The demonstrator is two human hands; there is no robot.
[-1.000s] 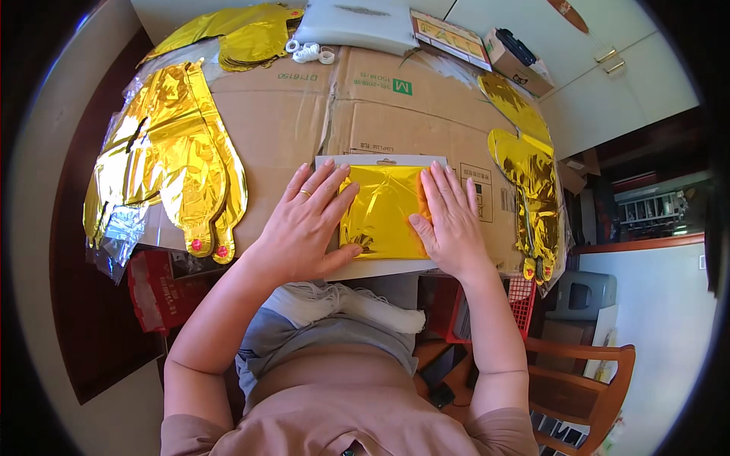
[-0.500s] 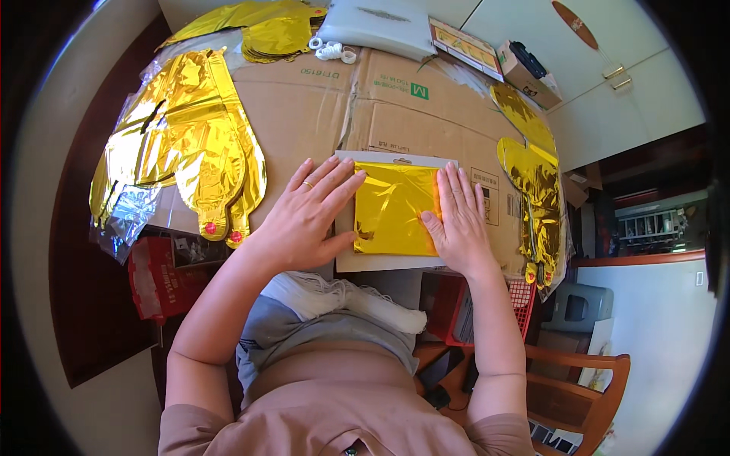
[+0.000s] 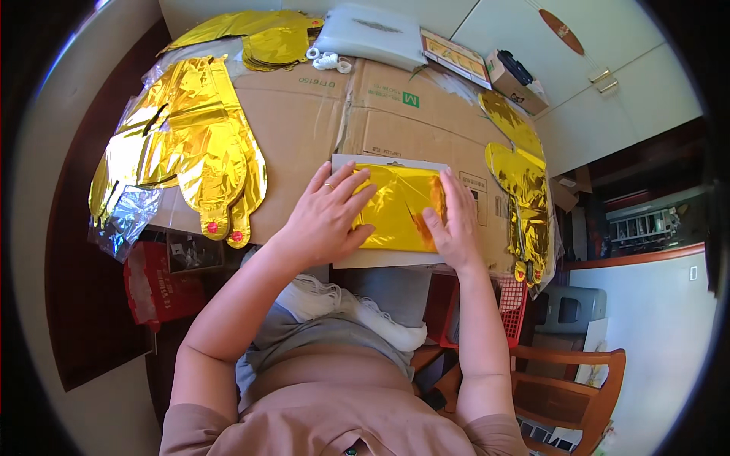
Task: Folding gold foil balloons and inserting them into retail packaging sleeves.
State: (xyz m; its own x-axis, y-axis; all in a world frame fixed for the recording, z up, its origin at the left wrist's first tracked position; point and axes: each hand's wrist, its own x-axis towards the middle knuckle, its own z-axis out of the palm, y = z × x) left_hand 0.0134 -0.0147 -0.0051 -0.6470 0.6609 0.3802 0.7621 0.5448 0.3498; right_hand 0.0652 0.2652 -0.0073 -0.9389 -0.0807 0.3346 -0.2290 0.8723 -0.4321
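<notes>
Unclenched, the left hand [image 3: 323, 220] and right hand [image 3: 456, 232] touch the gold foil [image 3: 397, 211] between them; pale card [image 3: 388, 259] lies beneath.

The folded foil [image 3: 395, 213] is shiny gold; the card [image 3: 388, 260] is pale grey; the cardboard [image 3: 296, 114] is brown with green print. The basket [image 3: 514, 305] is gridded red; the yarn [image 3: 313, 299], white.

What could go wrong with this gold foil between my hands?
The folded gold foil shows wrinkles between your left hand and right hand, so pressing might add creases. The grey card beneath it lies at the near edge of the cardboard sheet, so a pull could drag it off.
</notes>
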